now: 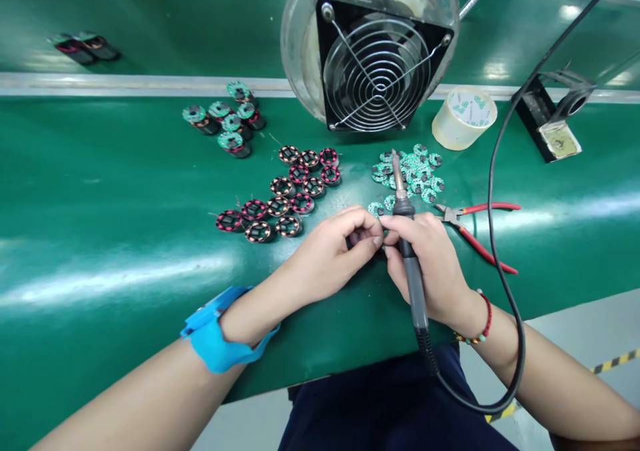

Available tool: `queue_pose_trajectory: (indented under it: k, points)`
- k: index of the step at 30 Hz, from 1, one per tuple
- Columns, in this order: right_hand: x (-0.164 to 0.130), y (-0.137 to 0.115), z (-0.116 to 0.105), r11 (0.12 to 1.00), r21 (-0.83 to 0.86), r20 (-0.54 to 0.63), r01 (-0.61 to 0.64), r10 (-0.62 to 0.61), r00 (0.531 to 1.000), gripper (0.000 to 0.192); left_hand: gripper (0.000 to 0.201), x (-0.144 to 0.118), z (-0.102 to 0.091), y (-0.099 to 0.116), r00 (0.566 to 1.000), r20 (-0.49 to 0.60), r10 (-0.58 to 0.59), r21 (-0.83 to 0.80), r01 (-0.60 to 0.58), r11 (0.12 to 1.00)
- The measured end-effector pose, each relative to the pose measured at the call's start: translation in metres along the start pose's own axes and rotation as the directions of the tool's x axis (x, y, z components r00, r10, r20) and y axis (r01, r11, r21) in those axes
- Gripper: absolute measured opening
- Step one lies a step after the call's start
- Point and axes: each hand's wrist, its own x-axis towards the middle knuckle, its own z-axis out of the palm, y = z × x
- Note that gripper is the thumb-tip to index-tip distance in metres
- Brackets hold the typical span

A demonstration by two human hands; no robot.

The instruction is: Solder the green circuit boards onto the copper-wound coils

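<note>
My right hand (433, 264) is closed around a soldering iron (414, 281), whose tip points away from me over a pile of small green circuit boards (413, 171). Beside it, my left hand (343, 248) has its fingers curled together, and the fingertips of both hands meet. Something small and dark is partly visible inside the left fingers, too covered to name. Left of my hands stand several wound motor stators (278, 206) with copper and red coils. Red-handled cutting pliers (453, 216) lie open just right of my right hand.
Behind my hands stands a fume fan (380, 71) with a wire guard. A tape roll (464, 118) and an iron stand (555, 114) are at the back right. Stators with green boards (233, 123) stand back left. The iron's black cable (493, 191) loops over my right forearm.
</note>
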Motion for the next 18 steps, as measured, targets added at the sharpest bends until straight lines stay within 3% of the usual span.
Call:
queue_pose_trajectory:
  k: [6, 10, 14, 18]
  points:
    - [-0.005, -0.005, -0.018, 0.990, 0.134, -0.079, 0.036, -0.025, 0.997, 0.041, 0.012, 0.001, -0.005, 0.000, 0.998, 0.060, -0.034, -0.001, 0.034, 0.999]
    - [-0.017, -0.008, -0.019, 0.979, 0.202, -0.244, 0.002, 0.048, 0.969, 0.044, 0.011, 0.002, -0.010, 0.000, 0.995, 0.082, -0.058, 0.011, 0.057, 0.998]
    - [-0.032, -0.005, -0.017, 0.973, 0.225, -0.365, -0.057, 0.138, 0.920, 0.039, 0.011, 0.004, -0.012, 0.000, 0.992, 0.105, -0.072, 0.024, 0.070, 0.997]
    - [-0.039, -0.001, -0.025, 0.961, 0.271, -0.385, -0.050, 0.156, 0.910, 0.027, 0.011, 0.005, -0.012, 0.000, 0.991, 0.107, -0.076, 0.021, 0.074, 0.997]
